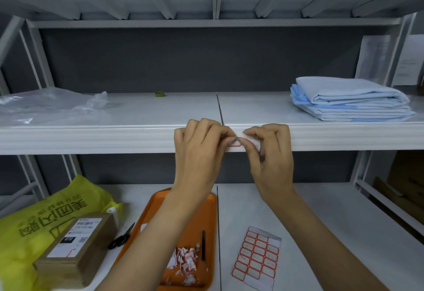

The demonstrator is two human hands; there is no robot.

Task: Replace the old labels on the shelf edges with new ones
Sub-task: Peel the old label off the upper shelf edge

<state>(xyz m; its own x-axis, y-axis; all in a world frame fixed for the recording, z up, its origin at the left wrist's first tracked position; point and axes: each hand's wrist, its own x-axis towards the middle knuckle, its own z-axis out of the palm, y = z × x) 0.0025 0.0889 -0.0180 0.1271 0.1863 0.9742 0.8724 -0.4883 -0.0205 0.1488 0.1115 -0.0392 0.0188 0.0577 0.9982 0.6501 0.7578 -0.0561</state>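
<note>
A white label with a red border (236, 144) lies on the front edge of the white shelf (114, 138), at its middle. My left hand (199, 153) pinches the label's left end between thumb and forefinger. My right hand (268, 155) grips its right end, where the white paper bends away from the edge. My fingers hide most of the label. On the lower shelf lies a sheet of red-bordered labels (257, 256). An orange tray (199, 222) under my left forearm holds torn label scraps (185, 265) and a dark pen (203, 244).
Folded pale blue cloth (351, 100) lies on the shelf at the right, clear plastic (46, 105) at the left, a small green thing (160, 94) at the back. Below, a yellow bag (46, 217), a brown parcel (75, 249) and black scissors (121, 236) sit at the left.
</note>
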